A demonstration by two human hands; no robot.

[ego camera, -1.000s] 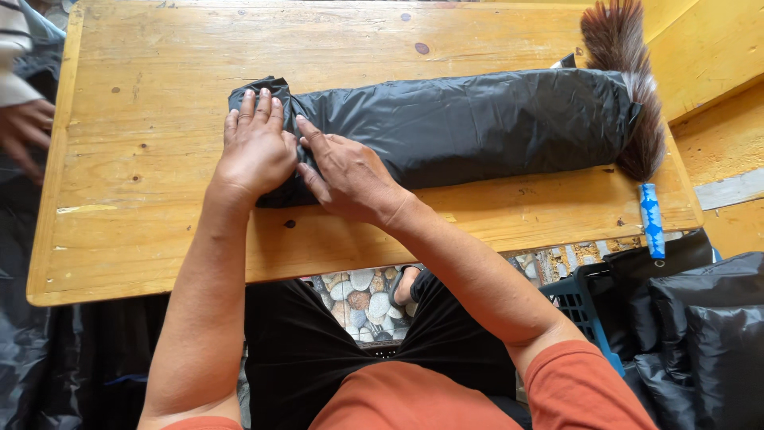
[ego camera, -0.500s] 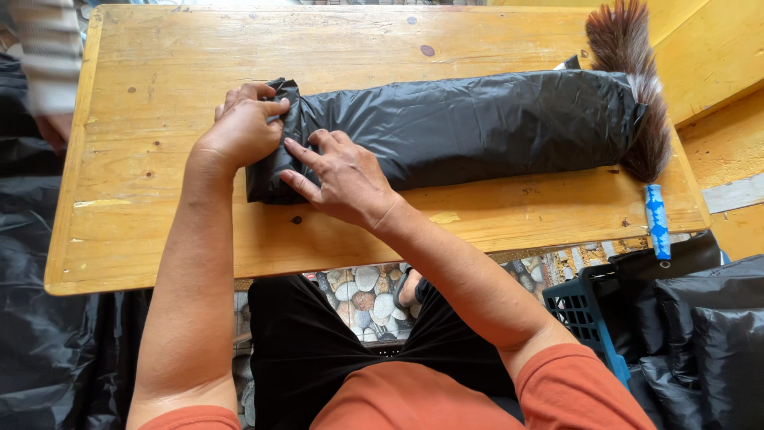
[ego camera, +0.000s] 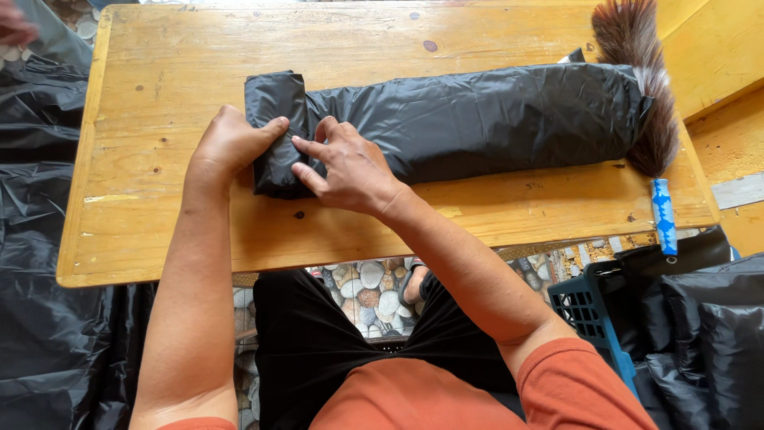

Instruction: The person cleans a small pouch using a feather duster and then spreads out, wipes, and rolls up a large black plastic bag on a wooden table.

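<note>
The black plastic bag point(ego camera: 477, 119) wraps the long thing inside, so only its brown feathery end point(ego camera: 637, 72) sticks out. The left hand point(ego camera: 231, 147) and right hand point(ego camera: 350, 167) cover part of the folded end. A blurry hand point(ego camera: 16, 24) is cut off at the top left corner. The blue crate point(ego camera: 593, 314) is partly hidden under the tabletop point(ego camera: 159, 207).

Your left hand point(ego camera: 231, 143) cups the folded-over end of the long black plastic-wrapped bundle point(ego camera: 477, 119) lying across the wooden desk point(ego camera: 159, 223), thumb on top of the fold, while your right hand point(ego camera: 350, 167) presses flat just beside it, fingers spread on the plastic. A brown feather brush point(ego camera: 637, 72) sticks out of the bundle's far right end, its blue-and-white handle point(ego camera: 663, 215) at the desk's right edge, and a blue crate point(ego camera: 593, 314) stands below among black bags.
</note>
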